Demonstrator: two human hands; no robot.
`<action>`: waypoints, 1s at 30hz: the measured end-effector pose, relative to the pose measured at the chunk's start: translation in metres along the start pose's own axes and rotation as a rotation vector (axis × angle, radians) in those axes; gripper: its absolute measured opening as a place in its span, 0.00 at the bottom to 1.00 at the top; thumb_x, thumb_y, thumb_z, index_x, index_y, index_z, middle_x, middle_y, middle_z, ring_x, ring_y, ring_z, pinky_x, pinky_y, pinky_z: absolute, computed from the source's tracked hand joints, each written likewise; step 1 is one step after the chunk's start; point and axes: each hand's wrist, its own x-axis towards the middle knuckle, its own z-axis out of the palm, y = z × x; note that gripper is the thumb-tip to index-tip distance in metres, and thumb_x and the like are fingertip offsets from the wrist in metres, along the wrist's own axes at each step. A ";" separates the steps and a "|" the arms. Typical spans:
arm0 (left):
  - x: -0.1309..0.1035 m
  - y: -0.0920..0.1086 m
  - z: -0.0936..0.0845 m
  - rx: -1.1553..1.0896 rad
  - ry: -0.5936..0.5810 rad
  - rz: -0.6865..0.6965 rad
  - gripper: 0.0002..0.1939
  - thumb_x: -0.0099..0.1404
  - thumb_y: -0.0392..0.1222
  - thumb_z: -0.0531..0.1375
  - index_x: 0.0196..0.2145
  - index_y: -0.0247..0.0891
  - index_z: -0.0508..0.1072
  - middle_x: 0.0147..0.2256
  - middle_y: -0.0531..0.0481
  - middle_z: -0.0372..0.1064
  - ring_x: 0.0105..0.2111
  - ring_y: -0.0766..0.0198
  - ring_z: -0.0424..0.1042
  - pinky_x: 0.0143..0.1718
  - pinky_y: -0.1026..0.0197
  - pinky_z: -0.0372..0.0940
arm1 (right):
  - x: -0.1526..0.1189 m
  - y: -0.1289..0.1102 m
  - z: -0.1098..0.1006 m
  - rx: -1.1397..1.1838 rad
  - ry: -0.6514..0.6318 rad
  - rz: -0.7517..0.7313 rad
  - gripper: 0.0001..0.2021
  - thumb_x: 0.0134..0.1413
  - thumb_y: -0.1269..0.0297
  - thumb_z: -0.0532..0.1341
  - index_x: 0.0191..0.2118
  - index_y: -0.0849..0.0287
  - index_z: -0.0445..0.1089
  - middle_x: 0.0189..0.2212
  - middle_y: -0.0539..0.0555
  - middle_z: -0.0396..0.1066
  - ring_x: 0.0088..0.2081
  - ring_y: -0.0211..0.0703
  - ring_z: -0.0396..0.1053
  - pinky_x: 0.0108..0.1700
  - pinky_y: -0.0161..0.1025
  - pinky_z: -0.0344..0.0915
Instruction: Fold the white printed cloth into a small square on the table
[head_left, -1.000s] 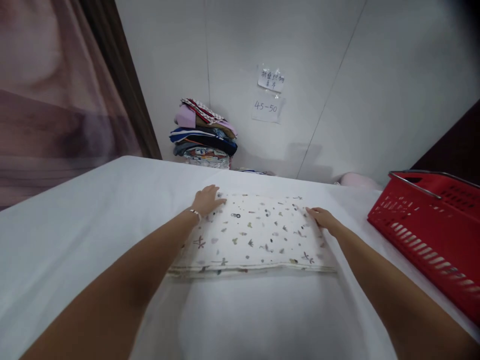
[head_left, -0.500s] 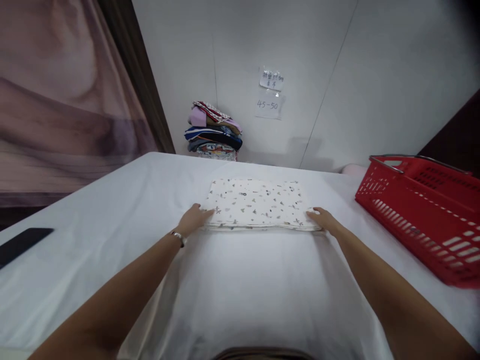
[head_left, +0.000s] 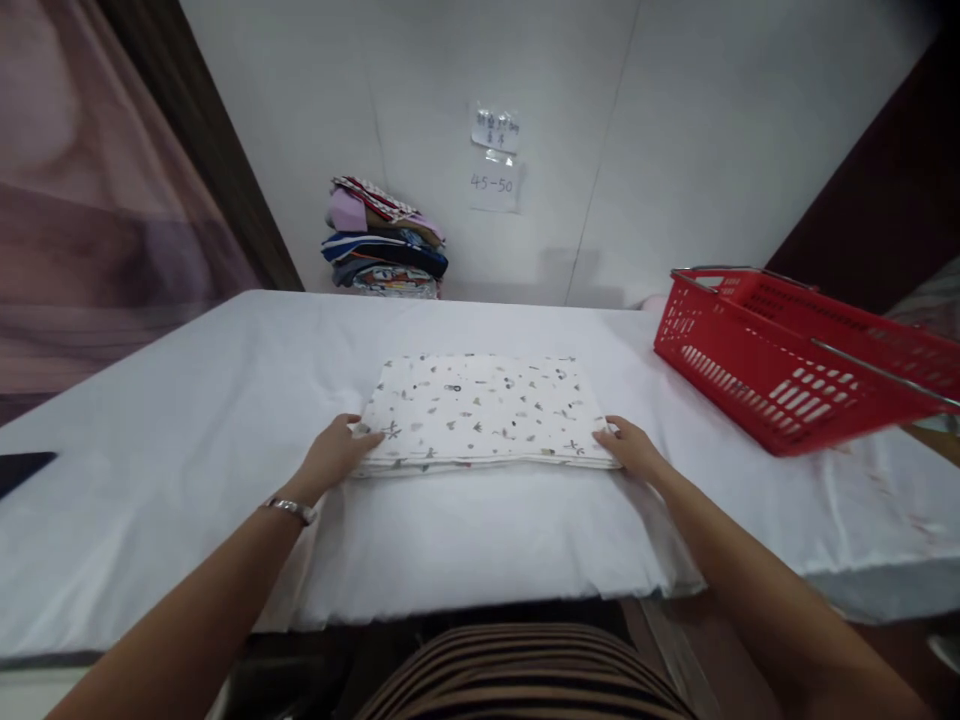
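Note:
A folded white cloth (head_left: 480, 410) with small scattered prints lies flat on the white-covered table (head_left: 195, 400). Its near edge shows several layers. My left hand (head_left: 337, 452) grips the near left corner, thumb on top and fingers at the side and underneath; a silver band is on that wrist. At the near right corner, my right hand (head_left: 630, 445) pinches the cloth in the same way, with the fingertips partly hidden.
On the right side of the table stands a red plastic basket (head_left: 757, 365) with metal handles. A stack of folded fabrics (head_left: 386, 245) is by the wall beyond the far edge. A dark flat object (head_left: 22, 470) lies at the left edge. Paper signs (head_left: 495, 185) hang on the wall.
The camera view has shifted, so the table's near edge and a striped garment now show. Both hands remain at the cloth's corners, and the cloth appears closer to me.

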 end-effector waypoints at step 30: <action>-0.060 0.058 0.064 0.238 0.192 1.084 0.20 0.63 0.47 0.55 0.52 0.40 0.65 0.52 0.43 0.64 0.53 0.54 0.61 0.57 0.46 0.50 | -0.024 -0.043 -0.034 0.786 -0.137 -0.060 0.21 0.37 0.58 0.67 0.40 0.63 0.71 0.14 0.43 0.57 0.15 0.30 0.52 0.18 0.32 0.41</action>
